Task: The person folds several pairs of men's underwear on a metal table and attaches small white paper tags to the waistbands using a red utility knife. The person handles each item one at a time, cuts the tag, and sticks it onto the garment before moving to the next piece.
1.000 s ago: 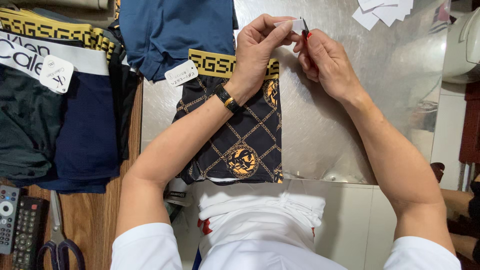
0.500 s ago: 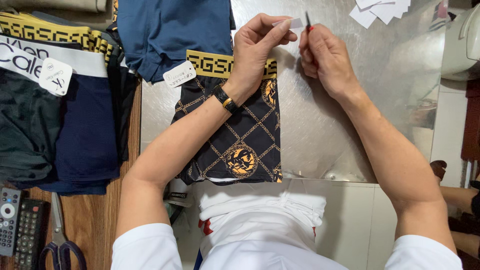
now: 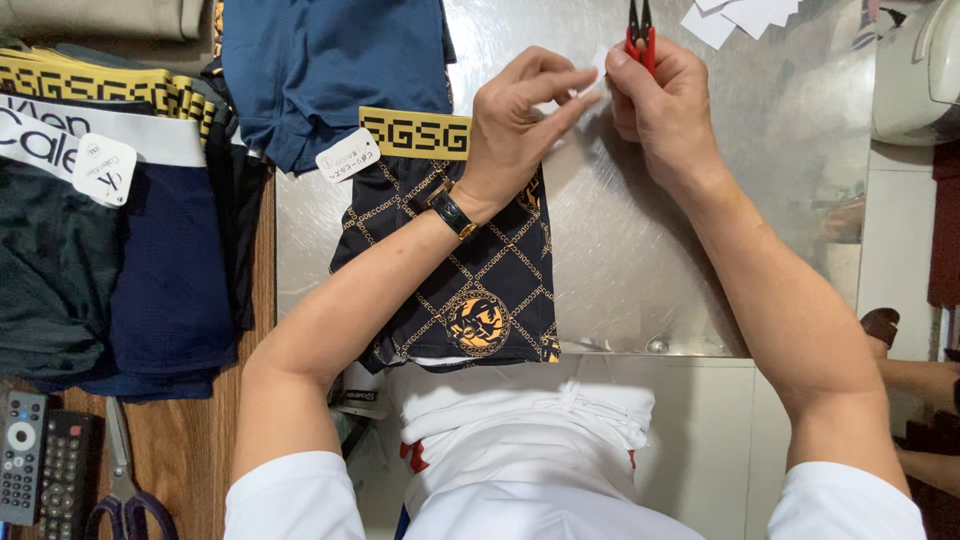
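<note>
Both hands have drawn together again since the earlier frame, meeting over the metal table [image 3: 700, 250]. From the head view, the left hand [image 3: 515, 120] pinches a small white tag [image 3: 597, 62] between thumb and fingertips. The right hand [image 3: 665, 110] is closed around red-handled thread snips [image 3: 638, 30], blades pointing away, and touches the tag too. Black-and-gold patterned underwear [image 3: 470, 290] lies under the left wrist, beside blue underwear [image 3: 330, 70].

Patterned shorts [image 3: 470, 270] lie on the metal table [image 3: 700, 200] — garment stacks [image 3: 120, 230] left, paper slips [image 3: 740, 15] far right.
</note>
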A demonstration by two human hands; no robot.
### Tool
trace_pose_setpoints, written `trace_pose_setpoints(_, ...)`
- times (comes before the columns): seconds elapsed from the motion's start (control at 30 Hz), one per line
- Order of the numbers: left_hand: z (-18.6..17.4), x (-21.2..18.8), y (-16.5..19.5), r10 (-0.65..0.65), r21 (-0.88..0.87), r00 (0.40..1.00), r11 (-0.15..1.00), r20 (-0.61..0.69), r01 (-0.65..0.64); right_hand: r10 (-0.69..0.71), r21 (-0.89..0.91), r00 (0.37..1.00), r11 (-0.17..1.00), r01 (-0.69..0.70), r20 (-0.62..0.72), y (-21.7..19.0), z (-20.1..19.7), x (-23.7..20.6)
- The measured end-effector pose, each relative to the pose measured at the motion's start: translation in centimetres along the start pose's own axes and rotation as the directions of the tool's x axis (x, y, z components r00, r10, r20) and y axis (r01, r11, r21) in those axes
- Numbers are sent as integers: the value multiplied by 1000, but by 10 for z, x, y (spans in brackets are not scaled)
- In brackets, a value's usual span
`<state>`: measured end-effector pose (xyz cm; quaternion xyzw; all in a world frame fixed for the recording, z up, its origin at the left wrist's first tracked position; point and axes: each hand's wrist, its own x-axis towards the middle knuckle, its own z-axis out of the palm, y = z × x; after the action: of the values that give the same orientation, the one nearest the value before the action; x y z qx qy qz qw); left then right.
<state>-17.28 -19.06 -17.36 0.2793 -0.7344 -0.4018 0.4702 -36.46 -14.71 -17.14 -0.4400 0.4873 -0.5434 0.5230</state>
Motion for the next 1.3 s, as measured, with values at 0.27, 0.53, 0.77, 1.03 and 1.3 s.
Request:
trace_pose_setpoints(0.27, 0, 3, -28, -226, -410, 967, 875, 120, 256, -220, -384, 974, 896, 223, 53, 9, -7, 0)
trace_pose_setpoints(0.53, -4, 6, -46, -340, -557, 938, 766, 75, 322, 60, -61, 986, 997, -51, 154, -9, 2, -3)
trace_pose_setpoints(0.77, -6, 5, -48, -374, -624, 927, 720, 18, 302, 88, -267, 960, 963, -14, 266, -15, 8, -3)
trace_pose_setpoints(1.03, -5, 7, -52, -379, -702, 925, 661, -6, 266, 104, -253, 960, 967, -36, 259, -11, 4, -2)
trace_pose_setpoints(1.3, -5, 7, -49, -350, -660, 937, 704, 0, 263, 97, -271, 963, 962, -26, 253, -11, 6, 0)
